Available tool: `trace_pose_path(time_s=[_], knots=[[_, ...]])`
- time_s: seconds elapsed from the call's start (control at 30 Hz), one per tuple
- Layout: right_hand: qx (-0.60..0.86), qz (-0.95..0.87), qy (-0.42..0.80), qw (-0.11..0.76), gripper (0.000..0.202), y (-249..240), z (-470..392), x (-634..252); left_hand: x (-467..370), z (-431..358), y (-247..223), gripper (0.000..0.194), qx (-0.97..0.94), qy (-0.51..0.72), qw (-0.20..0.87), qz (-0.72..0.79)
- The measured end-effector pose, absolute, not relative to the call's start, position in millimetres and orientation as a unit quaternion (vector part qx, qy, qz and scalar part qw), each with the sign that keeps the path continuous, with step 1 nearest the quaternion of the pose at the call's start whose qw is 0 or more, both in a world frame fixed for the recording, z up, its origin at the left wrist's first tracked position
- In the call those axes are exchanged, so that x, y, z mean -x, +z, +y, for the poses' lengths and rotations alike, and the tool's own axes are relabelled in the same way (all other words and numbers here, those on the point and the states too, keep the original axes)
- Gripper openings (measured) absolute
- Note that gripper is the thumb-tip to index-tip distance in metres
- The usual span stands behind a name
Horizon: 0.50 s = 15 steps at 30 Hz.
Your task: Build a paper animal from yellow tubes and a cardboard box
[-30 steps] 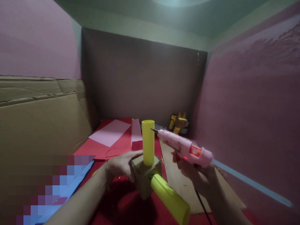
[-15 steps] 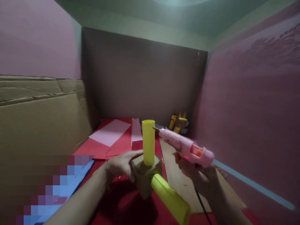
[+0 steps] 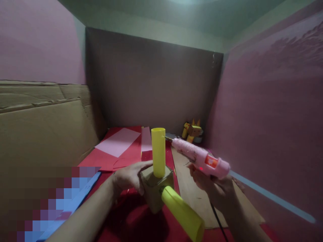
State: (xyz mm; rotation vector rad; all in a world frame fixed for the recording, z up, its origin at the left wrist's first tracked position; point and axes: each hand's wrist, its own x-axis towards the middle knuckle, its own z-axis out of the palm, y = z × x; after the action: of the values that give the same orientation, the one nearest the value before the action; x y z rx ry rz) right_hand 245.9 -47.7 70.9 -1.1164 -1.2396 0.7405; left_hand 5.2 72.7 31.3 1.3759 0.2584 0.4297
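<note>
My left hand [image 3: 128,178] grips the left side of a small cardboard cube [image 3: 154,191]. One yellow paper tube [image 3: 158,152] stands upright on the cube's top. A second yellow tube [image 3: 183,213] sticks out of its front face toward me. My right hand [image 3: 214,190] holds a pink glue gun [image 3: 200,157] with a red light lit on its body. The gun's nozzle points left, just right of the upright tube near its top, a little apart from it. A black cord runs down from the gun.
Red and pink paper sheets [image 3: 118,144] lie on the floor behind the cube. A cardboard sheet [image 3: 194,198] lies under my right hand. A small yellow and brown paper figure [image 3: 192,131] stands in the back corner. Cardboard walls enclose the left and back.
The glue gun has drifted slightly right and up, its nozzle staying beside the upright tube. The cube and my left hand have barely shifted.
</note>
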Motion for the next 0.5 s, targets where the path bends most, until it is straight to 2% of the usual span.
trace_pose_path(time_s=[0.33, 0.5], knots=[[0.499, -0.538, 0.321, 0.599, 0.025, 76.3, -52.2, -244.4, -5.2, 72.7, 32.2, 0.090, -0.617, 0.195, 0.754, 0.114], [0.499, -0.580, 0.313, 0.563, 0.030, 75.5, -52.8, -248.2, -4.0, 72.4, 32.0, 0.086, -0.617, 0.202, 0.753, 0.108]])
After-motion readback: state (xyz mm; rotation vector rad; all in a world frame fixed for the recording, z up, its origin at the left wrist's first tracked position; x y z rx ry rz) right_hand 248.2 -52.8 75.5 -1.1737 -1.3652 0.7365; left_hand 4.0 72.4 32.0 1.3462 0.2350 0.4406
